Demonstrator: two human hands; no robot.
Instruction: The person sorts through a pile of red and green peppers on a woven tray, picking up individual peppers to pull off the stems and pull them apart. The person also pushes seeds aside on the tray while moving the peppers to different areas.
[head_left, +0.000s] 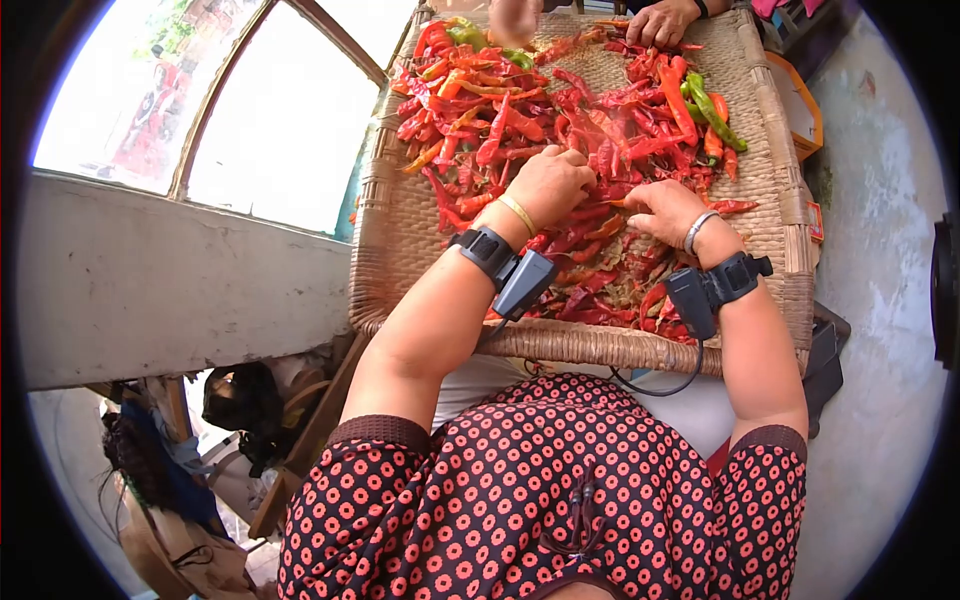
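Red chili peppers (490, 135) lie heaped over a woven tray (780, 200). My left hand (548, 188) reaches into the middle of the heap, fingers curled down among the peppers. What its fingertips grip is hidden. To its right, my right hand (668, 212) has thumb and fingers pinched at the end of an orange-red chili pepper (617, 203). Darker, wrinkled red peppers (590, 280) lie below my hands, toward the tray's near rim.
Across the tray, another person's hand (662, 22) rests on peppers; their other hand (515, 20) is blurred. Green peppers (712, 108) lie at the right. A window (270, 120) and wall (180, 270) stand left, an orange-edged box (797, 105) right of the tray.
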